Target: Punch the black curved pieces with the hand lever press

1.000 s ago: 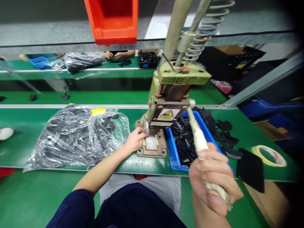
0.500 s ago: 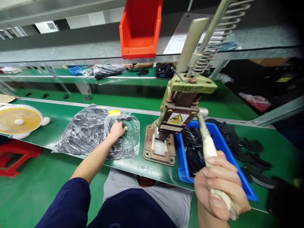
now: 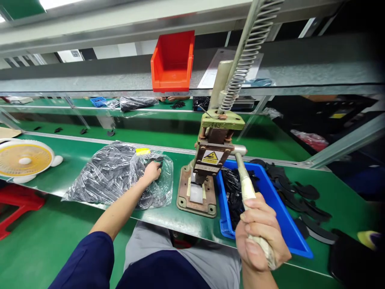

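Note:
My left hand point(image 3: 152, 172) is at the mouth of a clear plastic bag point(image 3: 105, 176) full of flat, dark curved pieces. Its fingers are pinched on a small black piece point(image 3: 159, 161), partly hidden by the hand. My right hand point(image 3: 261, 232) is wrapped round the tape-covered handle point(image 3: 247, 185) of a hand press point(image 3: 213, 140). The press carries a yellow warning label and a tall spring. Beneath its ram, a pale block point(image 3: 196, 194) sits on the rusty base plate point(image 3: 182, 200).
Right of the press stands a blue bin point(image 3: 270, 192) with black parts; dark curved pieces point(image 3: 313, 204) lie beyond it. A fan point(image 3: 27, 160) is at the left. An orange bin point(image 3: 173, 64) hangs over the shelf edge. Another person's hands point(image 3: 171, 98) show across the bench.
The view has tilted up and shifted slightly. A dark piece now shows more plainly at my left fingertips. My right hand keeps its grip on the handle.

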`<state>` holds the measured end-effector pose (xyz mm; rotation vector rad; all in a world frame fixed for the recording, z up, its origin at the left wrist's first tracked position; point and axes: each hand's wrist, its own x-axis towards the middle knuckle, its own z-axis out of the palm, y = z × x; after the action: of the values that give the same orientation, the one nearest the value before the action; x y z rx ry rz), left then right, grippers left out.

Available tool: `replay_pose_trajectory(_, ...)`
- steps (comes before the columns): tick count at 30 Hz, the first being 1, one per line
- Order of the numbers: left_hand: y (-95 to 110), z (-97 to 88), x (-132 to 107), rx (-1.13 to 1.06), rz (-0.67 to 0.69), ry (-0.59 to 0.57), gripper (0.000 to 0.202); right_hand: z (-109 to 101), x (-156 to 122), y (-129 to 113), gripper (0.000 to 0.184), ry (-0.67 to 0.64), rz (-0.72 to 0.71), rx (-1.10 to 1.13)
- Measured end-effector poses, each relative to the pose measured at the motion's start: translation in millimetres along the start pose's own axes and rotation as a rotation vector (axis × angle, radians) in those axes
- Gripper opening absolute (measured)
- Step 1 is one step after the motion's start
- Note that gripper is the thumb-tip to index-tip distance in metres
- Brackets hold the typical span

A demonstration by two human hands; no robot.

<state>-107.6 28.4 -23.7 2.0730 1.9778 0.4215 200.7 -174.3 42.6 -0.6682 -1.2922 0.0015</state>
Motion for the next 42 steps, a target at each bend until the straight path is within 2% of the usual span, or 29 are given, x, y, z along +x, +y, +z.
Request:
replay_pose_trajectory(2,3,4.3,-3,-0.205,-0.002,0.019,0.007,0,-1,-1,0.01,-0.008,0.017,-0.003)
replay_pose_trajectory(5,15,7.1,-12,-0.719,-0.066,-0.027,0.003,1,-1,-2,0.011,0.009,0.026,-0.005)
replay_pose_trajectory(8,33,4.1,-26,-1.183,-0.087,-0.136,0.021,4,0,-2,0.012,0.036,0.011,-0.001)
replay_pose_trajectory(12,53,-1.3,-44,-1.528,-0.085,-0.26,0.044,8,1,-2,0.012,0.068,-0.002,0.005)
replay_pose_trajectory(16,60,0.6,-53,-1.741,-0.184,-0.332,0.052,12,2,0,0.01,0.114,-0.03,0.011)
replay_pose_trajectory(19,60,4.4,-54,-1.804,-0.248,-0.384,0.052,13,2,1,0.011,0.14,-0.043,0.007)
replay_pose_trajectory(23,57,8.4,-49,-1.861,-0.415,-0.431,0.026,15,2,0,0.013,0.154,-0.014,-0.011)
replay_pose_trajectory(25,56,10.1,-45,-1.89,-0.512,-0.435,0.022,16,3,0,0.014,0.163,-0.013,-0.021)
replay_pose_trajectory(28,57,12.9,-42,-1.902,-0.576,-0.422,0.009,17,3,-1,0.013,0.165,-0.037,-0.017)
replay_pose_trajectory(34,69,16.9,-49,-1.811,-0.474,-0.362,0.015,16,2,-1,0.012,0.151,-0.014,-0.015)
replay_pose_trajectory(39,82,19.9,-56,-1.583,-0.335,-0.474,0.029,16,0,0,0.015,0.164,-0.003,-0.007)
replay_pose_trajectory(42,89,24.9,-54,-1.443,-0.284,-0.483,0.033,16,0,1,0.016,0.157,-0.017,0.006)
